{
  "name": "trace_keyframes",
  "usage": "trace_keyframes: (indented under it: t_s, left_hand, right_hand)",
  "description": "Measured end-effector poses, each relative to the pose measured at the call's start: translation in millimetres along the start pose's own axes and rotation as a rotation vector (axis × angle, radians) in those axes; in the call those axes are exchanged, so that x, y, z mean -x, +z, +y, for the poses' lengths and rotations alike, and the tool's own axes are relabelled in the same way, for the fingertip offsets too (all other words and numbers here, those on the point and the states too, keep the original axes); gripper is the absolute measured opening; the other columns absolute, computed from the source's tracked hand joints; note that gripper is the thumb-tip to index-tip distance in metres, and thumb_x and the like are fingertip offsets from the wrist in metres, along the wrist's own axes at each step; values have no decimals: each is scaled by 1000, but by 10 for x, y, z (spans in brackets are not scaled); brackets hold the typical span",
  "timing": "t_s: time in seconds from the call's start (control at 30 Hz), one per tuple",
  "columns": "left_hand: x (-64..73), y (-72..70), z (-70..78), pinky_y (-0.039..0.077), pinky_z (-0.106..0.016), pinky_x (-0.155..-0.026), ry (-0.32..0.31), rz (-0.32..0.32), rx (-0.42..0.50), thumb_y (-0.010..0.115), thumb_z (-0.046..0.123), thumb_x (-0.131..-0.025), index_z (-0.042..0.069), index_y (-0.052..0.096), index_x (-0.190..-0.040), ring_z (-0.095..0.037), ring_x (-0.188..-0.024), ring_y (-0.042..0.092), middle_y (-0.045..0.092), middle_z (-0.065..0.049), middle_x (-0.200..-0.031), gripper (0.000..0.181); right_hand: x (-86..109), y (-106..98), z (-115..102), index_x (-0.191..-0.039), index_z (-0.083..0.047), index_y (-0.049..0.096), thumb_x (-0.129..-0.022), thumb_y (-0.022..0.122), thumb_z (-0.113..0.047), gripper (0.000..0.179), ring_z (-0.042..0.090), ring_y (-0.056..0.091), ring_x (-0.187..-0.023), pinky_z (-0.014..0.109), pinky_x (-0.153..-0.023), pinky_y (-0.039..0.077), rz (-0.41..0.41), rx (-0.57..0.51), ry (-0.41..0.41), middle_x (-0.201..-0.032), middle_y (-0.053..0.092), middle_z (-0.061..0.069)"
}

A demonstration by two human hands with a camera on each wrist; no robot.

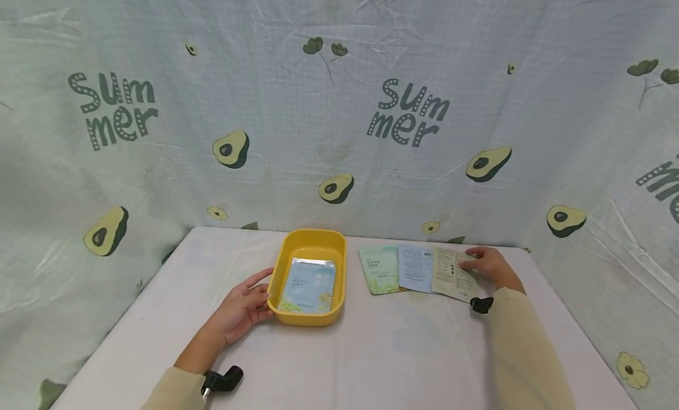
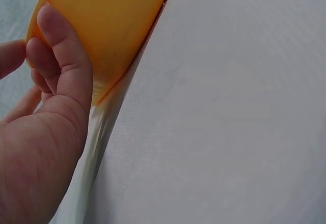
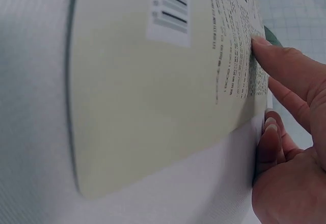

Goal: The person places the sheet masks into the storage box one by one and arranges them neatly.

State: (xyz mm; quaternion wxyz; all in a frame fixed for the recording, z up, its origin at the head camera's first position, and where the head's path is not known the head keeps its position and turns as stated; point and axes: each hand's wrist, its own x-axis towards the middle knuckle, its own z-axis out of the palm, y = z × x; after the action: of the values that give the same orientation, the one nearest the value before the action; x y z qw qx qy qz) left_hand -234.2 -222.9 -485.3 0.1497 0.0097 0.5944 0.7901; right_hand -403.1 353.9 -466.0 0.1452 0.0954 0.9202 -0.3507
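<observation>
A yellow plastic tray (image 1: 309,319) stands left of centre on the table, with a blue face mask packet (image 1: 307,286) lying flat in it. My left hand (image 1: 245,307) rests its relaxed fingers (image 2: 63,35) against the tray's left outer side. To the right, a green packet (image 1: 379,270), a light blue packet (image 1: 415,268) and a beige packet (image 1: 451,274) lie in an overlapping row. My right hand (image 1: 489,265) pinches the beige packet's right edge. Its thumb (image 3: 285,63) lies on the printed, barcoded side, while other fingers reach behind that edge, partly hidden.
A white cloth covers the table (image 1: 361,363). Behind and beside it hangs a pale curtain (image 1: 297,115) printed with avocados and lettering. Dark wrist straps (image 1: 223,379) show at both sleeves.
</observation>
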Motion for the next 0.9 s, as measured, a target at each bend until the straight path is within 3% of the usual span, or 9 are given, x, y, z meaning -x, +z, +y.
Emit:
trace_keyframes:
  t_s: [0.9]
  left_hand:
    - [-4,0,11,59,-27,-82,2,-14,-9,53,5,-104,13,19,-164,-15,-88,64,60,-1,-115,69]
  right_hand:
    - [-58,-26,42,-151,0,41,-92,75,-31,75,46,34,-136,66,-118,27,-58,-24,12,-158,30,32]
